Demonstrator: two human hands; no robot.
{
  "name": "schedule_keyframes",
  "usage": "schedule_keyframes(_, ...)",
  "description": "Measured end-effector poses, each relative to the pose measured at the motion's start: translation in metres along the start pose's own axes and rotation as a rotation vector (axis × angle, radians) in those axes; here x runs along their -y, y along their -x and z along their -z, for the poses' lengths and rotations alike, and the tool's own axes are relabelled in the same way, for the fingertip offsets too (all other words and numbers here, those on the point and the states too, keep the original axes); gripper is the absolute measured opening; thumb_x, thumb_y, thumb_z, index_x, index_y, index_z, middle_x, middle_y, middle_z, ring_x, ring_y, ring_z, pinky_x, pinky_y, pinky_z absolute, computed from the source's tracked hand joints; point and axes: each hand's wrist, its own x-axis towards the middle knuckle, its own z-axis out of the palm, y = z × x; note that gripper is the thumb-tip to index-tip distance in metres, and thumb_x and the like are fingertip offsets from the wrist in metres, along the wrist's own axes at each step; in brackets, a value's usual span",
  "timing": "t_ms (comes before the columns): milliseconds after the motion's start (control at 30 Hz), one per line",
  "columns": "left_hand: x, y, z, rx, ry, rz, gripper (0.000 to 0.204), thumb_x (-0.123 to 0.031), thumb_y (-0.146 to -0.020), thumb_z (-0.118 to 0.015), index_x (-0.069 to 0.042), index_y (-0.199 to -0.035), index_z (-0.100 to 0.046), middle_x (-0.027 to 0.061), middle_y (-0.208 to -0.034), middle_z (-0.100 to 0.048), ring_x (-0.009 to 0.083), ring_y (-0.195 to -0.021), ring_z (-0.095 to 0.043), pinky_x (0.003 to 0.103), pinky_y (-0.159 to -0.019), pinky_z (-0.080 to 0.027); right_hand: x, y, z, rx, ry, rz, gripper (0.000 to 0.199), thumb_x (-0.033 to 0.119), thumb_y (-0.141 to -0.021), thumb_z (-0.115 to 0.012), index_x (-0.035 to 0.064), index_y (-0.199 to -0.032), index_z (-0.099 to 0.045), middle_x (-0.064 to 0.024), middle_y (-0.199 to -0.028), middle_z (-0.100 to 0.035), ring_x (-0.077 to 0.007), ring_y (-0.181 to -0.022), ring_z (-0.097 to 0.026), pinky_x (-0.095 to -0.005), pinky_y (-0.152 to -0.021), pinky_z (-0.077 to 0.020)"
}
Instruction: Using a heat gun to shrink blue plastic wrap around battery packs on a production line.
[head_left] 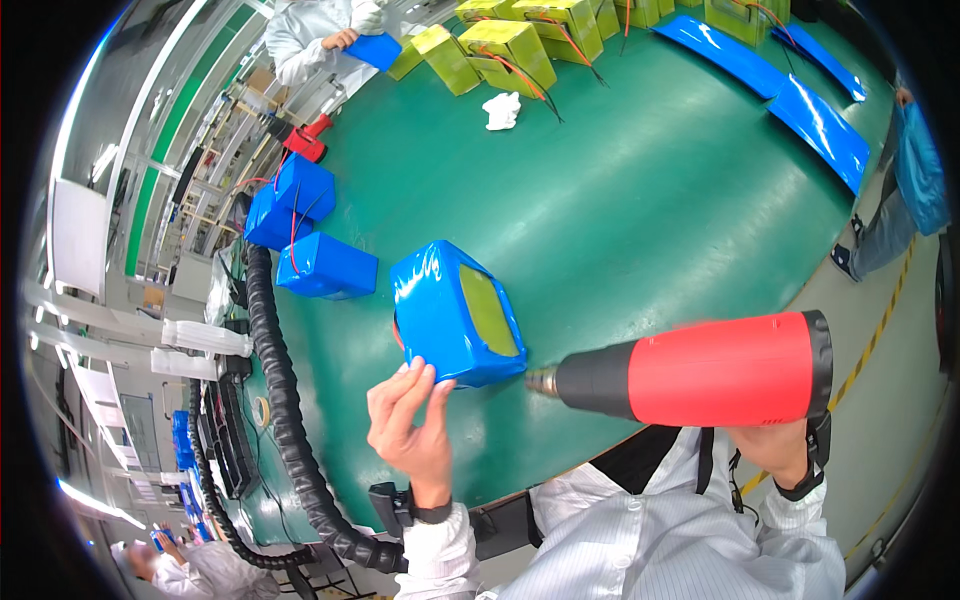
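A battery pack [428, 310] in glossy blue shrink wrap stands on the green table, with yellow-green showing through the opening on its right side. The fingertips and thumb of my left hand [412, 425] grip its near lower edge. My right hand [778, 448], partly hidden under the tool, is closed around a red and black heat gun [715, 370]. The gun's metal nozzle points left at the pack's near right corner, close beside it. Where the shrink wrap meets the far bottom of the pack is hidden.
Blue-wrapped packs [328, 266] with wires stand left, near another red heat gun [307, 138]. A black ribbed hose [283, 390] runs along the left edge. Yellow-green packs [508, 55], a white crumpled cloth [502, 111] and flat blue sleeves [820, 125] lie farther off. Other people stand around.
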Motion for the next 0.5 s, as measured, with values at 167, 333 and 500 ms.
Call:
schedule_keyframes(167,-0.026,0.003,-0.015,-0.077,-0.033,-0.02,0.027,0.003,-0.072,-0.087,-0.003,-0.098,-0.081,0.0105,-0.098,-0.077,0.0234,-0.091,-0.067,0.035,-0.084,-0.053,-0.004,0.016,0.001,-0.154,-0.032,-0.098,0.043,0.007,-0.081,-0.086,0.0,-0.119,-0.068,-0.012,-0.11,-0.073,-0.0264,-0.099,-0.072,-0.0391,-0.088,-0.0559)
schedule_keyframes(333,-0.026,0.004,-0.015,-0.06,-0.028,-0.034,0.024,0.002,-0.075,-0.086,-0.002,-0.098,-0.08,0.0115,-0.1,-0.078,0.0232,-0.09,-0.067,0.034,-0.083,-0.053,-0.01,0.025,0.002,-0.162,-0.242,-0.244,0.044,0.001,-0.085,-0.081,-0.0008,-0.124,-0.063,-0.0113,-0.115,-0.071,-0.0245,-0.103,-0.071,-0.0389,-0.091,-0.056)
schedule_keyframes(500,-0.021,0.004,-0.013,-0.044,0.009,-0.053,0.023,0.003,-0.077,-0.085,-0.001,-0.098,-0.08,0.0125,-0.101,-0.078,0.0229,-0.089,-0.067,0.033,-0.082,-0.053,-0.011,0.033,0.001,-0.06,-0.26,-0.178,0.042,-0.003,-0.089,-0.077,-0.0015,-0.128,-0.059,-0.0119,-0.12,-0.068,-0.0226,-0.105,-0.07,-0.0389,-0.091,-0.0569)
